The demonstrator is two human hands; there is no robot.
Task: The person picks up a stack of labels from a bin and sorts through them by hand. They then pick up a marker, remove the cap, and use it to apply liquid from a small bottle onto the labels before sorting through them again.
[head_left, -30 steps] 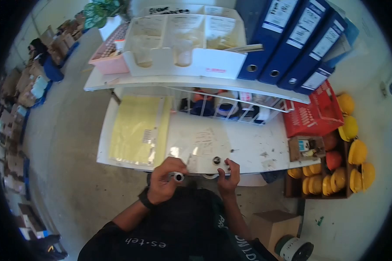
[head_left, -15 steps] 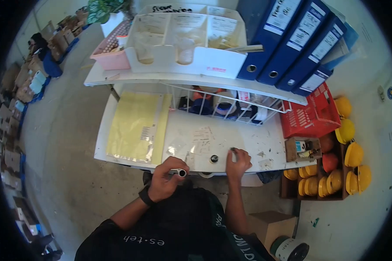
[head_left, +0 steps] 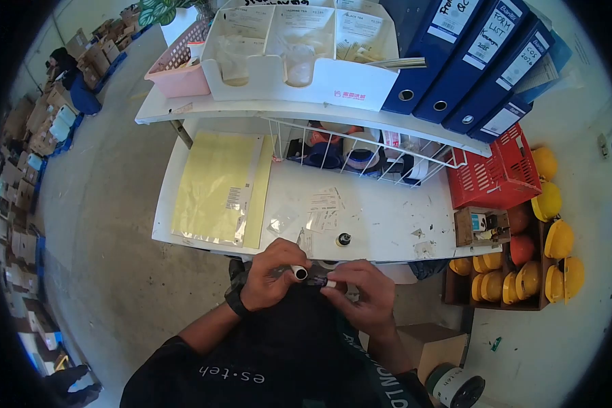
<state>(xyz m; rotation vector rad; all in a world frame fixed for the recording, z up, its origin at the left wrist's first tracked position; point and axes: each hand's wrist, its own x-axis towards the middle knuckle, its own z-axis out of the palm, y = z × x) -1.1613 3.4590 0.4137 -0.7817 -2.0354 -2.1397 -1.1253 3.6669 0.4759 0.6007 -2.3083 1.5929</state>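
One small white tube (head_left: 298, 273), likely light, stiff and slick, best gripped mid-barrel, sits in the left hand (head_left: 270, 277) beside the desk (head_left: 394, 234); right hand (head_left: 370, 294), apart, pinches a small white piece (head_left: 330, 283).

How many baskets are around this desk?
3: a pink basket on the upper shelf, a white wire basket beneath, a red basket to the right. Others may be hidden.
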